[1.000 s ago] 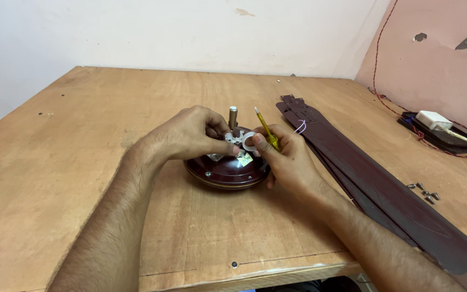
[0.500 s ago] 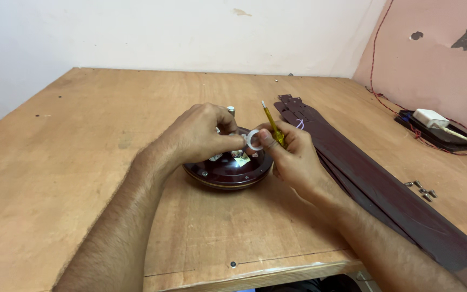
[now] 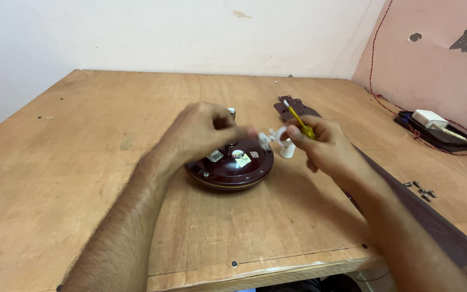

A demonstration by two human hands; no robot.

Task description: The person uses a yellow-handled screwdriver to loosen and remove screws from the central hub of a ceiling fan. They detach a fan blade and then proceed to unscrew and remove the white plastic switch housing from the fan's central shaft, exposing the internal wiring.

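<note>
Head view: the left hand (image 3: 204, 130) hovers over the dark red motor (image 3: 229, 167), which lies flat on the counter (image 3: 82, 135) with its shaft (image 3: 232, 112) pointing straight up. Its fingers are curled together, the tips pinching one end of a small white part (image 3: 270, 136). The right hand (image 3: 325, 146) pinches the other end of that part and also grips a yellow screwdriver (image 3: 298, 120). The screwdriver's long axis runs from the fist up and to the left, away from the person, tip uppermost. A short white cylinder (image 3: 287, 147) stands on the counter just right of the motor. Dark blades (image 3: 406, 211) lie along the right side under the right forearm, with loose screws (image 3: 421, 188) near them.

Against half a second ago, both hands have lifted off the motor's top and shifted right, so the white part now sits above the motor's right edge rather than over its centre, and the white cylinder shows.
</note>
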